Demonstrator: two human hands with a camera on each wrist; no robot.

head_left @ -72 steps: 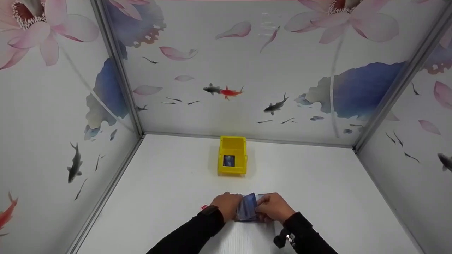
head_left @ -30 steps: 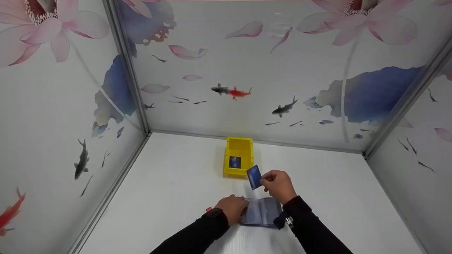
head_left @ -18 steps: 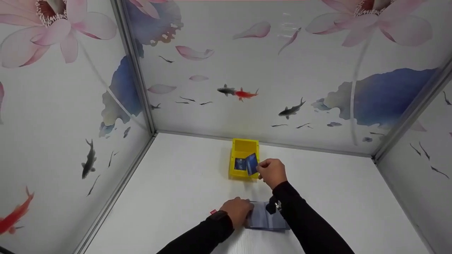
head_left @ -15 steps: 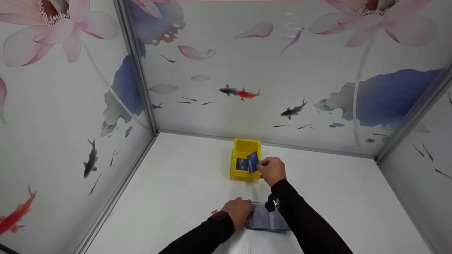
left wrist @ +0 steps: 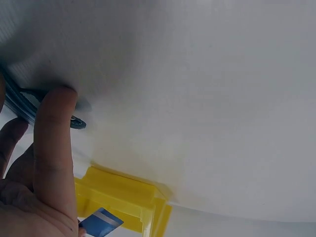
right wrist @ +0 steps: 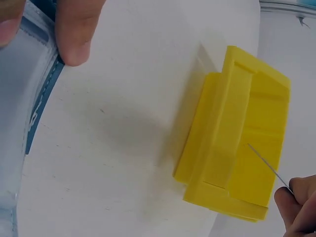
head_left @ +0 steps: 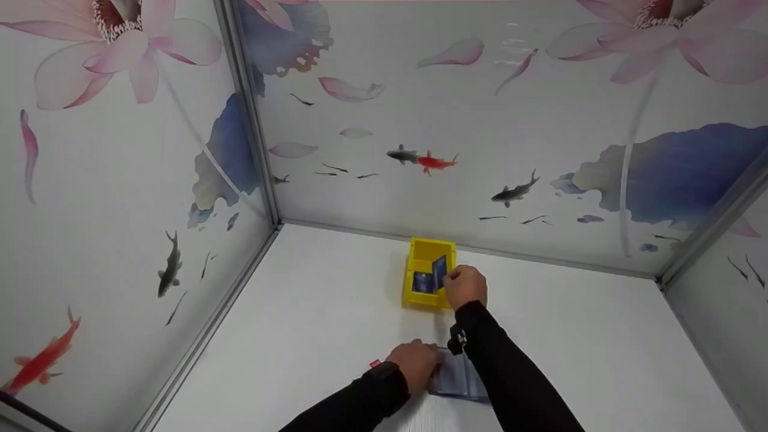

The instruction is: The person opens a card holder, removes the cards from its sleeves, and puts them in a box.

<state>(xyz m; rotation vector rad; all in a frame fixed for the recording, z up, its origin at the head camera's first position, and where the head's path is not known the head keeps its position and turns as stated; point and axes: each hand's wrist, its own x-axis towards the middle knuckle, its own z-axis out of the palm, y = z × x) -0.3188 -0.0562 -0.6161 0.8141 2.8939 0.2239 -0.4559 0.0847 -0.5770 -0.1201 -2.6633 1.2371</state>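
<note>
1. White table, yellow bin by its back edge; one card already inside.
2. Right hand pinches second card over the bin, unreleased.
3. Left hand grips wallet; whether more remain there, I can't tell.

1. A broad white counter spreads out here, its far edge meeting the white printed back wall.
2. On that wall I see a small dark-grey fish and an orange-red fish end to end, with a blue-and-grey watercolour leaf farther right.
3. A pale-pink lotus blossom sits above that leaf.
4. The white left wall carries a bigger pink lotus, a slim charcoal fish and, lower down, a bright red-orange fish.
5. Grey metal strips line the corners.
</note>
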